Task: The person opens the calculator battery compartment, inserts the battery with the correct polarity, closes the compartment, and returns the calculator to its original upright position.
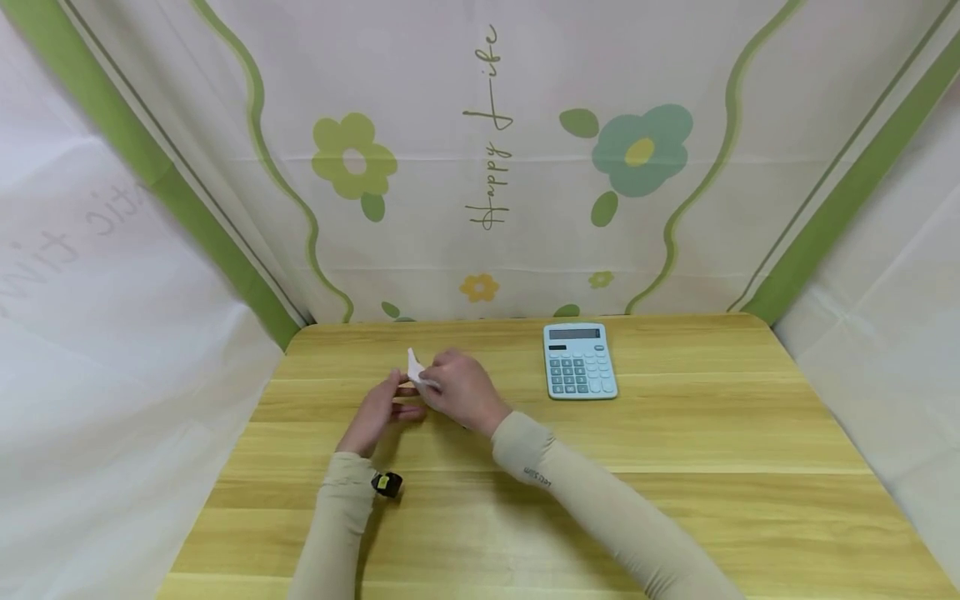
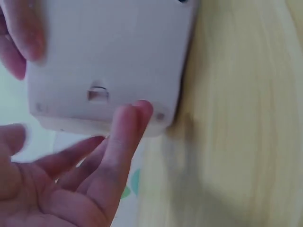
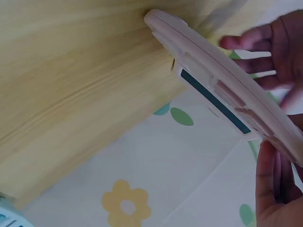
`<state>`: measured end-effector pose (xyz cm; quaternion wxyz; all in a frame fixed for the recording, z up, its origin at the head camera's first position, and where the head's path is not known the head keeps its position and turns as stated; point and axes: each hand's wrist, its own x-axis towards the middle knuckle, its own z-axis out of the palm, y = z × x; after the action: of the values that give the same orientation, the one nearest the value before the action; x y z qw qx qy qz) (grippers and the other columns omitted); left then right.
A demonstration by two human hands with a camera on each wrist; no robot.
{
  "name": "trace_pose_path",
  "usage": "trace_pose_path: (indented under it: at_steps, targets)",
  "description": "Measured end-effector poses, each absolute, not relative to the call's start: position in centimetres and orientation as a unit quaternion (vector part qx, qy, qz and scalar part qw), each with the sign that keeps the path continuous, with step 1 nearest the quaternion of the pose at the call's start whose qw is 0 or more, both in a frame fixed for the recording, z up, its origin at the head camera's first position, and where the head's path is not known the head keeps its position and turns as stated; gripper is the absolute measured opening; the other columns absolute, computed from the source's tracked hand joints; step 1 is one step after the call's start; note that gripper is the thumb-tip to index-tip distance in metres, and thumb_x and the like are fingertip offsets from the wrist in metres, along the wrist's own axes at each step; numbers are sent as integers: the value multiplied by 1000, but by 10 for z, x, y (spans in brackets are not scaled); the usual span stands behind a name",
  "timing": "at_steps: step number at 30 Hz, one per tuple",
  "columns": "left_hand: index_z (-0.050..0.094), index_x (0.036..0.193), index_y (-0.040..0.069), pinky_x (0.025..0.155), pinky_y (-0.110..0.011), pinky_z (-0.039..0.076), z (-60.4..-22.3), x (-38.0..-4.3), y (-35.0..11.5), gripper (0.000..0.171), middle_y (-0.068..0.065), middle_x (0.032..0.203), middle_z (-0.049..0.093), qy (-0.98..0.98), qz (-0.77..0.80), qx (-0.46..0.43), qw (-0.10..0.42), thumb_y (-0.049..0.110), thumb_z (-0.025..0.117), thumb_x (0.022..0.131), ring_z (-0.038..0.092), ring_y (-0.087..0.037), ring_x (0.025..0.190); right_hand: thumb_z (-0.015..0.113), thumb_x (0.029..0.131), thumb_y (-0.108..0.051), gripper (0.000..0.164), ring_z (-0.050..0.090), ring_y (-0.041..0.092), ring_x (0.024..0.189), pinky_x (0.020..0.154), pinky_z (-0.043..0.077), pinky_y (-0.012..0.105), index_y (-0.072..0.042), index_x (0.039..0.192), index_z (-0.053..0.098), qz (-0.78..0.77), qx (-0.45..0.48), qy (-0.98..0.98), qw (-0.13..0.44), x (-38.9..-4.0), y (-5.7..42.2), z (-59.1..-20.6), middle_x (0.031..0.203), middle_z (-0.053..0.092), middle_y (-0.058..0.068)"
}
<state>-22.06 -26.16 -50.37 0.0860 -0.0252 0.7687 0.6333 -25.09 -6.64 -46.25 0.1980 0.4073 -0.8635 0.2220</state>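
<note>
A pale pink calculator is held tilted up off the wooden table, its screen side visible in the right wrist view. My right hand grips it by one end, thumb on the key side. In the left wrist view its plain back shows a small latch notch. My left hand is close behind that back, fingers extended and spread; whether a fingertip touches it I cannot tell. From the head view the calculator appears as a small pale edge, mostly covered by my right hand.
A light blue calculator lies face up on the wooden table, right of my hands near the back edge. A patterned cloth hangs behind the table, with white cloth at both sides. A dark device sits at my left wrist.
</note>
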Motion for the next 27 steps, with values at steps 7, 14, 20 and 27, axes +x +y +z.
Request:
trace_pose_path:
  at_steps: [7,14,20,27]
  targets:
    - [58,140,0,89,-43,62,-488,-219,-257,67,-27,127,67,776,624,-90,27,55,57,103,78,-28,94,80,91,-21,14,67,14,86,77,58,23,-16,104,82,149,435,-856,237,-242,-72,-464,93,76,-1]
    - [68,125,-5,83,-38,64,-479,-217,-255,43,-23,115,71,805,582,-113,-2,32,58,106,76,-17,84,78,94,-29,13,65,12,87,77,58,21,-18,100,82,85,460,-840,276,-233,-80,-469,96,75,-4]
    - [68,118,-7,80,-41,64,-481,-214,-255,33,-21,102,75,822,556,-123,-5,21,56,106,73,-13,74,73,98,-26,13,69,13,88,77,59,24,-20,106,81,56,472,-836,273,-226,-85,-475,98,77,-4]
    - [64,126,-12,80,-42,64,-489,-211,-257,34,-23,99,74,807,578,-124,8,13,51,105,75,-22,75,68,100,-25,24,72,21,107,92,60,36,-14,119,78,211,366,-899,116,-248,-68,-477,116,77,4]
